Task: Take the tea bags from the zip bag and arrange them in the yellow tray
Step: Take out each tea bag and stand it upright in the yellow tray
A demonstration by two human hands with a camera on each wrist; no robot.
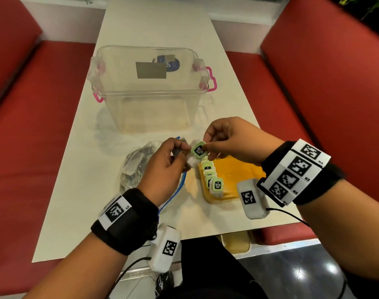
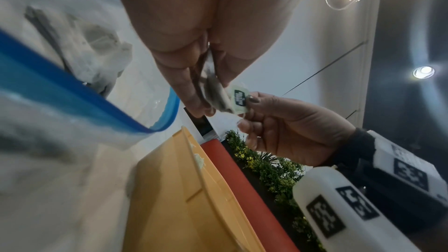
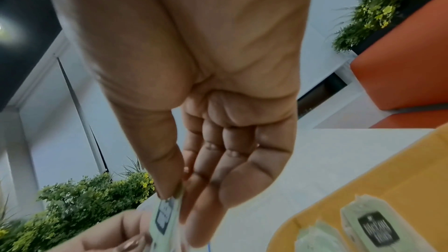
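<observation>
Over the gap between bag and tray, both hands hold one tea bag. My left hand pinches its white sachet, and my right hand pinches its green tag between thumb and forefinger. The clear zip bag with a blue seal lies under my left hand, with more tea bags inside. The yellow tray sits under my right hand. Several tea bags stand in a row along its left side.
A clear plastic box with pink latches stands on the white table beyond the hands. Red bench seats flank the table on both sides. The table's near edge runs just behind my wrists.
</observation>
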